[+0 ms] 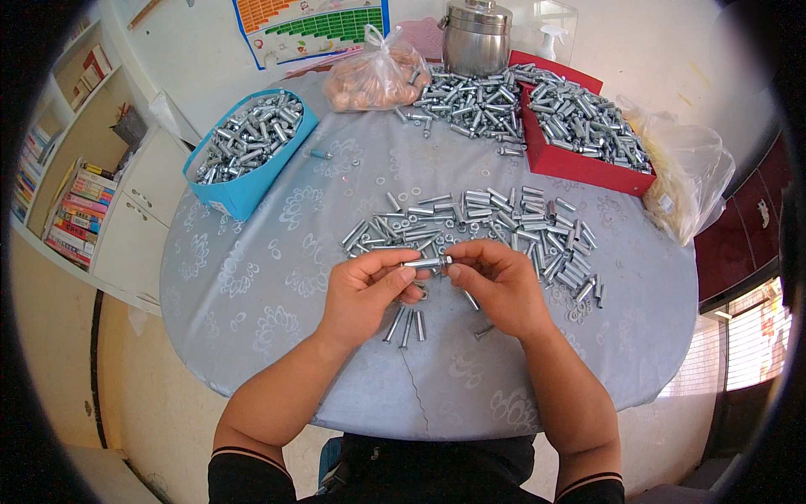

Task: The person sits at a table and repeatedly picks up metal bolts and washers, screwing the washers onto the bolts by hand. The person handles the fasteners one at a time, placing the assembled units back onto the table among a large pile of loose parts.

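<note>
- Round table [252, 277] w/ pale grey patterned cloth fills the view; shelves w/ books at left, poster w/ orange and green blocks on the wall behind.
- Left hand [365, 290] and right hand [499, 286] meet over table centre, fingertips of both clamped on one metal sleeve bolt [426, 263].
- Bolt's long axis runs left-right, one end in each hand; neither hand nearer.
- Loose bolts [487, 223] lie just beyond the fingers; a few [407, 323] below the hands.
- Blue box [248, 147] far left, red box [579, 126] far right, both full of bolts.
- Clear bag [378, 76], steel pot [477, 38] at far edge.

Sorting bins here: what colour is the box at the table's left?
Blue box, clearest in the head view.
</note>
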`<state>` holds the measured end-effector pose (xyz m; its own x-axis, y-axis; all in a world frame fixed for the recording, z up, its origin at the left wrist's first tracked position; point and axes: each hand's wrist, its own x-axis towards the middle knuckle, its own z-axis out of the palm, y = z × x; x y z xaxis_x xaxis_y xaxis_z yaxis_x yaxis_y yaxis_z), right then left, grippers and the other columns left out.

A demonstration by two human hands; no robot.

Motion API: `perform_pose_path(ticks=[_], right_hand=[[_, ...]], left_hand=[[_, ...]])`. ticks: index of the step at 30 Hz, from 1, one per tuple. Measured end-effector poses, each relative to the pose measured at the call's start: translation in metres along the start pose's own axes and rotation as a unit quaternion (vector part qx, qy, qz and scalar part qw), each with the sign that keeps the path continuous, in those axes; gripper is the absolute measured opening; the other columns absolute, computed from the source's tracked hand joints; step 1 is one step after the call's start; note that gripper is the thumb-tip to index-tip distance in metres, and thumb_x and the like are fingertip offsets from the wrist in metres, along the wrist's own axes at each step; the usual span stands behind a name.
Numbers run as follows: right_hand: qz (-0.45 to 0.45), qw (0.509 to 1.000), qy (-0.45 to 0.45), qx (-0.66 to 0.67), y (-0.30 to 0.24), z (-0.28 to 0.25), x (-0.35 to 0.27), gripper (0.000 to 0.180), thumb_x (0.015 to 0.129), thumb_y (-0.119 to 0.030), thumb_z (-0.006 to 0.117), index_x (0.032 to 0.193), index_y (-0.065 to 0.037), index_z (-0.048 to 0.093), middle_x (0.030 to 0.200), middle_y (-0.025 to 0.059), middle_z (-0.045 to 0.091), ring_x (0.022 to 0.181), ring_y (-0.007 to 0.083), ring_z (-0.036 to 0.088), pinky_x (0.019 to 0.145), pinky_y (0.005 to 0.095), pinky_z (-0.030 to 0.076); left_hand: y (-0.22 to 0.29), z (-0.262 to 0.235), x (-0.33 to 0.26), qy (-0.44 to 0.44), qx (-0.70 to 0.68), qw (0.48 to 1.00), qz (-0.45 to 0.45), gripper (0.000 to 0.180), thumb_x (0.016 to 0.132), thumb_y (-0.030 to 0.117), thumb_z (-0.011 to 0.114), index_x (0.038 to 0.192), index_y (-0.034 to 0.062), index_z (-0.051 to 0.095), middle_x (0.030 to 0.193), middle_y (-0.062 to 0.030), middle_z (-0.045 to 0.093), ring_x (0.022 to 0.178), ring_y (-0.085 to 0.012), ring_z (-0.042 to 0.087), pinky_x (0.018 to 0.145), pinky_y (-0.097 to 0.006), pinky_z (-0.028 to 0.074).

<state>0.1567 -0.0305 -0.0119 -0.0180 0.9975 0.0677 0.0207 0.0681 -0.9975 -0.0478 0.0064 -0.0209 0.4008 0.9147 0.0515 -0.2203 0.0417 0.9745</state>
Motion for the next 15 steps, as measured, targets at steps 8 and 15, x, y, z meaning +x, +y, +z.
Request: perform_pose_path(ticks=[8, 15], right_hand=[[0.056, 0.993, -0.036, -0.1, -0.004, -0.007, -0.001, 0.014, 0.09, -0.01, 0.067, 0.1, 0.0, 0.064, 0.086, 0.001, 0.064, 0.073, 0.0066, 0.056, 0.066, 0.0222, 0.046], [-0.023, 0.998, 0.05, 0.014, -0.008, 0.01, -0.001, 0.016, 0.092, -0.016, 0.066, 0.091, 0.0, 0.066, 0.074, 0.0011, 0.061, 0.068, 0.0065, 0.055, 0.061, 0.0218, 0.044]], left_hand=[[0.002, 0.0, -0.002, -0.029, 0.007, 1.0, -0.006, 0.024, 0.093, 0.005, 0.059, 0.116, -0.0036, 0.062, 0.098, -0.0153, 0.07, 0.077, -0.0161, 0.068, 0.069, -0.028, 0.058], [0.0, -0.001, -0.001, -0.006, -0.007, 1.0, -0.005, 0.024, 0.093, 0.004, 0.059, 0.115, -0.0041, 0.062, 0.097, -0.0155, 0.07, 0.075, -0.0161, 0.068, 0.068, -0.028, 0.057]])
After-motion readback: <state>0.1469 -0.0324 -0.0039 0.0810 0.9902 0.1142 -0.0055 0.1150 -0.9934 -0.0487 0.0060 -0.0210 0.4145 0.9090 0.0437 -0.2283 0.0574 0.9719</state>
